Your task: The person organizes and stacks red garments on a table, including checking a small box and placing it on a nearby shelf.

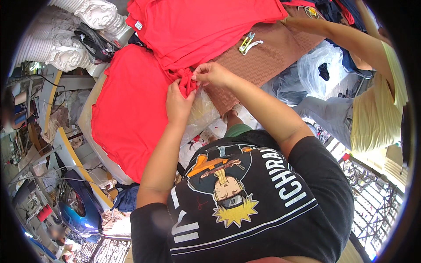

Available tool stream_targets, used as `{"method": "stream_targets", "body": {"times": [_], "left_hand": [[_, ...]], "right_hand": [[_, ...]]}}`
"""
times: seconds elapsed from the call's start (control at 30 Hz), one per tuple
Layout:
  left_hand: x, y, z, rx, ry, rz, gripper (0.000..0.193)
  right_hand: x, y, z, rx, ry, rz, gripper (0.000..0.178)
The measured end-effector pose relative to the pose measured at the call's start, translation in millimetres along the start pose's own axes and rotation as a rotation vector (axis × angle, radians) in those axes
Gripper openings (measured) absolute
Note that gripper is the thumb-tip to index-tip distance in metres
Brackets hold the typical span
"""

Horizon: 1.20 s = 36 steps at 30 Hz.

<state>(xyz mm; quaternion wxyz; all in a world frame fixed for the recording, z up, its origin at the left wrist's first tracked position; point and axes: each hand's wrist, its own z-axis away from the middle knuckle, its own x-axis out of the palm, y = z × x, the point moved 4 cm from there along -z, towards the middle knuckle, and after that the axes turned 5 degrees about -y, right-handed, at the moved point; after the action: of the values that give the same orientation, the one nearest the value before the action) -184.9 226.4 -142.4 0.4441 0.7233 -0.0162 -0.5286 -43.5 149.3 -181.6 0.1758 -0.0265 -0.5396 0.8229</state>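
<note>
Both of my hands meet over a bunched fold of a red garment (pixel 186 80). My left hand (pixel 180 104) is closed on the fold from the near side. With thumb and fingertips together, my right hand (pixel 214 75) pinches the same fold at its right. A large red cloth piece (pixel 127 114) spreads to the left of my hands, and more red fabric (pixel 206 30) lies just beyond them. Yellow-handled thread snips (pixel 246 42) rest farther right on brown patterned cloth (pixel 272 48), beside a small white strip (pixel 253 45).
A co-worker in a yellow top (pixel 377 109) stands at the right, one arm (pixel 324 30) reaching toward the red fabric. Clear plastic wrapping (pixel 322 65) lies below that arm. Ornate white columns (pixel 61 48) stand far left, above yellow-edged frames (pixel 81 168) and a dark blue motorbike-like body (pixel 81 210).
</note>
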Motion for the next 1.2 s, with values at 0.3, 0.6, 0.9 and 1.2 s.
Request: {"method": "stream_targets", "body": {"times": [0.3, 0.6, 0.9, 1.2], "left_hand": [[-28.1, -40.7, -7.0, -0.407, -0.07, 1.143, 0.018], [-24.6, -42.7, -3.3, -0.394, -0.049, 1.087, 0.022], [-36.0, -30.8, -3.6, -0.267, 0.022, 0.78, 0.035], [-46.9, -35.2, -1.0, -0.198, 0.073, 0.52, 0.029]], "right_hand": [[-24.5, 34.9, 4.3, 0.118, 0.195, 0.025, 0.02], [-0.1, 38.7, -10.2, 0.181, 0.1, -0.004, 0.021], [14.7, -30.6, -4.4, 0.02, 0.116, 0.107, 0.022], [45.0, -58.9, -10.5, -0.131, -0.033, -0.017, 0.024]]}}
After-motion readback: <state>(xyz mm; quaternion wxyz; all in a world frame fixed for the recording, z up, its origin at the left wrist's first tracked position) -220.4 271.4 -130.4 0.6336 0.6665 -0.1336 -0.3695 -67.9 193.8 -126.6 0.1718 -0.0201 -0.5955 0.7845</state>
